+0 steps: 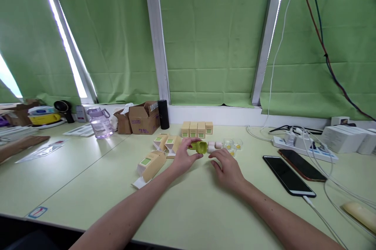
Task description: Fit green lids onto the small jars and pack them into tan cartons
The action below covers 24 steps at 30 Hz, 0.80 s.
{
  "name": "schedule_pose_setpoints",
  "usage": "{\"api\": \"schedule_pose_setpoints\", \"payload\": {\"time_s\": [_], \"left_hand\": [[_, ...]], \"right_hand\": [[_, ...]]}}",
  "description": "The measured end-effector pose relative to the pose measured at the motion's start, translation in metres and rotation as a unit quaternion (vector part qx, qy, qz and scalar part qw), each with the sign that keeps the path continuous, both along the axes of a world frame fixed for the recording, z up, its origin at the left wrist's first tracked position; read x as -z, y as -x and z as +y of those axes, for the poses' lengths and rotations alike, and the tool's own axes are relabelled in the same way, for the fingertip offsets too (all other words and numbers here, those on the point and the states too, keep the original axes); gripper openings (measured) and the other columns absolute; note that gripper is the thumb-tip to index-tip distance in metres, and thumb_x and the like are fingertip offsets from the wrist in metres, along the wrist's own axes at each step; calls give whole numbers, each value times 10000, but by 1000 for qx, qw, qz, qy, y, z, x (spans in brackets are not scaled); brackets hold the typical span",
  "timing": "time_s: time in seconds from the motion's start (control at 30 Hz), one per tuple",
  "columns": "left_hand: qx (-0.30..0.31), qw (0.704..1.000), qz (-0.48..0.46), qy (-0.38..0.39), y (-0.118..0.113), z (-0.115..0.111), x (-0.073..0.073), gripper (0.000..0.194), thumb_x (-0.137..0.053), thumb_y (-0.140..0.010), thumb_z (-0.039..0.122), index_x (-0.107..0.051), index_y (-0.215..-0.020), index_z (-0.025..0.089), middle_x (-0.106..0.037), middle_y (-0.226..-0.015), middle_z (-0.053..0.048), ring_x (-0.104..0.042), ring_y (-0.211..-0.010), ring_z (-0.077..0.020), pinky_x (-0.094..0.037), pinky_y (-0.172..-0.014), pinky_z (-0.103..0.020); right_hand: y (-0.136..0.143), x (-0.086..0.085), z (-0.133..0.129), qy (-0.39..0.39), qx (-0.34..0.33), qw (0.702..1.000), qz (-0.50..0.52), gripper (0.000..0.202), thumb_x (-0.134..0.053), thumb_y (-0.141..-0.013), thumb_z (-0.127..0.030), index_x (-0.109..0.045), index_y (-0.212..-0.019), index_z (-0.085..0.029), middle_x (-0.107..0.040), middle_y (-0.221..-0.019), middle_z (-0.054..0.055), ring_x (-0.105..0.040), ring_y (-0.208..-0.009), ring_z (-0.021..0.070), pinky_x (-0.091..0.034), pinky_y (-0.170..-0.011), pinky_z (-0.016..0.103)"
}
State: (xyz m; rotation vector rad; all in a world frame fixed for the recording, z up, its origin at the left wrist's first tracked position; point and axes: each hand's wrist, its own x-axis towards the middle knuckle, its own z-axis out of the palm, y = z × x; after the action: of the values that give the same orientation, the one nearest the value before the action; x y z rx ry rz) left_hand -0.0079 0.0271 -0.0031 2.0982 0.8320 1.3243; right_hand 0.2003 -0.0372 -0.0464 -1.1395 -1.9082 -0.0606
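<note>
Three opened cartons are seen at the left of the two hands; the nearest one [152, 164] lies on its side with a flap spread out, and this flap could be caught by the left forearm [149, 199] if the arm is drawn back low. By the left hand [182, 160], a green container [201, 147] is pinched between thumb and fingers, with its mouth turned sideways. The grip appears to be only at one end, so the container might be turned or let slip if it is pushed from the free end. Whether it is also supported by the surface [188, 211] cannot be told.

Just beyond the fingertips, small white pieces [211, 147] are crowded together; they could be knocked and rolled by the right hand [229, 169], whose fingers are bent and loosely spread, with nothing seen in them. Near these, clear round pieces [238, 144] could be overlooked and pushed, because they are hardly distinguished from the surface. Farther right, a charging cable [308, 202] might be snagged by the right forearm [270, 205], and the phone [289, 175] be dragged.
</note>
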Motion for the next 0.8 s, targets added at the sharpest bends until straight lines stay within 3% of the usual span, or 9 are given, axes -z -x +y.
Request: {"api": "schedule_pose_setpoints", "payload": {"time_s": [0.17,0.4,0.6,0.8], "left_hand": [[25,995,-68,75,2,12,2,503,-819,-689,135,-674,-1163,215,-721,-1212,-81,-672,-1101,-240,-522,-944,-392],[48,984,-121,124,2,11,-1,523,-835,-662,165,-663,-1155,200,-733,-1213,-87,-668,-1145,-255,-500,-901,-342],[58,983,-126,124,1,11,1,541,-858,-642,172,-678,-1152,196,-735,-1195,-88,-670,-1120,-253,-481,-902,-342],[55,985,-120,109,1,10,2,526,-848,-659,171,-682,-1157,201,-733,-1198,-89,-673,-1113,-249,-483,-908,-345]], "right_hand": [[9,4,2,0,7,993,-119,378,-572,-861,-60,-644,-1196,-221,-678,-1203,127,-552,-1151,328,-492,-948,529],[22,-9,17,100,64,965,-235,355,-521,-965,-236,-611,-1306,-196,-550,-1468,118,-410,-1308,337,-326,-1079,501],[35,-13,36,116,85,954,-263,308,-456,-1011,-262,-649,-1245,-208,-662,-1283,113,-431,-1266,330,-273,-1066,493],[39,-11,40,81,84,949,-293,309,-492,-945,-134,-676,-1190,-171,-701,-1212,123,-450,-1232,333,-279,-1045,494]]}}
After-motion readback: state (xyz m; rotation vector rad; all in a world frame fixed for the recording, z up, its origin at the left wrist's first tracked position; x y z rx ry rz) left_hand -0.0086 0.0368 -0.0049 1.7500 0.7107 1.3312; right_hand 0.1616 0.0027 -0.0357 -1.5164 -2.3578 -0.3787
